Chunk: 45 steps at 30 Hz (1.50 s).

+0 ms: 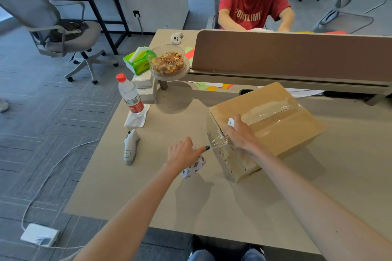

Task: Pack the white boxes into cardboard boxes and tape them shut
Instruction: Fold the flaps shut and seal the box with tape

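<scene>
A closed cardboard box (282, 133) lies on the table, with clear tape running along its top seam. My right hand (239, 133) rests at the box's near-left corner and grips a small white cutter (231, 122). A strip of clear tape (219, 141) stretches from that corner to my left hand (184, 153). The left hand holds a tape roll (194, 166) with a white printed core just left of the box. Two white boxes (144, 87) are stacked near the bottle.
A water bottle (130, 96), a white controller (131, 146), a bowl of nuts (167, 61) and a tissue pack (137, 59) stand at the left. A brown divider (297, 53) runs behind the box. A person in a red shirt (252, 6) sits beyond it.
</scene>
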Motion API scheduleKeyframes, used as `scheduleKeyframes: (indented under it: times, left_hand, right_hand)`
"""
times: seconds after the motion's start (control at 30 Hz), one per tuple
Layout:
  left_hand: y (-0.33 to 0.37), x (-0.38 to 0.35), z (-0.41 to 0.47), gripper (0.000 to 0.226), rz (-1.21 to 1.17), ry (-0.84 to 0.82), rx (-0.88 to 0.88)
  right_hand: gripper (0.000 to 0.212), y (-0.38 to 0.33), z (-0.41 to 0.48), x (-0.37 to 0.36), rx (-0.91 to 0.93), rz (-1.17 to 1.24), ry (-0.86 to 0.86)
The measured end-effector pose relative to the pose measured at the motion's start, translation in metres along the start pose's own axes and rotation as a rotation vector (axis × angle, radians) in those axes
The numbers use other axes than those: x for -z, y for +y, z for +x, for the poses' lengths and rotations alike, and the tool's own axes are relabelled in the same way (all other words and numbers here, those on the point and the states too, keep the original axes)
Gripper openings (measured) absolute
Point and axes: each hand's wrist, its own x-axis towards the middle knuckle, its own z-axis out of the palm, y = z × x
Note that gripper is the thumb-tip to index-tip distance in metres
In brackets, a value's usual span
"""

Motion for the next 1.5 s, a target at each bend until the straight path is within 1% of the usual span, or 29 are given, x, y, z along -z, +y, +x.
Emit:
scheduleKeyframes:
  times: [0.13, 0.23, 0.33, 0.4, 0.5, 0.6, 0.7, 0.83, 1.07, 1.2, 1.4, 1.5]
  left_hand:
    - [-0.006, 0.004, -0.002, 0.065, -0.001, 0.063, -0.035]
    - [-0.003, 0.005, -0.007, 0.063, -0.043, 0.083, -0.075]
    - [-0.004, 0.003, -0.008, 0.05, -0.085, 0.071, -0.138]
    - [-0.006, 0.001, -0.008, 0.04, -0.151, 0.058, -0.185]
    - [-0.01, -0.001, -0.007, 0.03, -0.28, 0.03, -0.201]
    - [-0.011, -0.002, -0.005, 0.025, -0.39, -0.003, -0.185]
    - [-0.015, -0.002, -0.003, 0.025, -0.437, -0.038, -0.168]
    - [-0.016, 0.002, -0.002, 0.027, -0.44, -0.026, -0.169]
    - [-0.012, 0.001, -0.001, 0.033, -0.357, 0.014, -0.209]
    - [-0.012, -0.001, 0.0, 0.034, -0.326, 0.026, -0.198]
    - [-0.014, -0.002, 0.001, 0.031, -0.317, 0.057, -0.219]
    - [-0.016, 0.001, 0.001, 0.031, -0.304, 0.072, -0.233]
  right_hand:
    - [0.024, -0.003, -0.004, -0.003, -0.013, 0.001, -0.023]
    - [0.025, 0.0, -0.001, 0.002, -0.058, 0.07, -0.045]
    - [0.027, 0.004, -0.003, 0.006, -0.058, 0.122, -0.023]
    - [0.022, 0.004, -0.008, 0.006, -0.021, 0.087, -0.017]
    - [0.015, 0.0, -0.021, 0.006, 0.071, -0.125, -0.026]
    - [0.018, -0.017, -0.032, 0.004, 0.176, -0.415, -0.035]
    - [0.019, -0.034, -0.037, -0.003, 0.27, -0.674, -0.026]
    - [0.019, -0.046, -0.038, -0.017, 0.254, -0.782, -0.075]
    - [0.026, -0.053, -0.031, -0.036, 0.269, -0.966, -0.077]
    - [0.026, -0.047, -0.038, -0.038, 0.292, -0.967, -0.07]
    - [0.024, -0.021, -0.06, -0.036, 0.319, -0.819, -0.065]
    - [0.026, -0.019, -0.063, -0.028, 0.362, -0.757, 0.017]
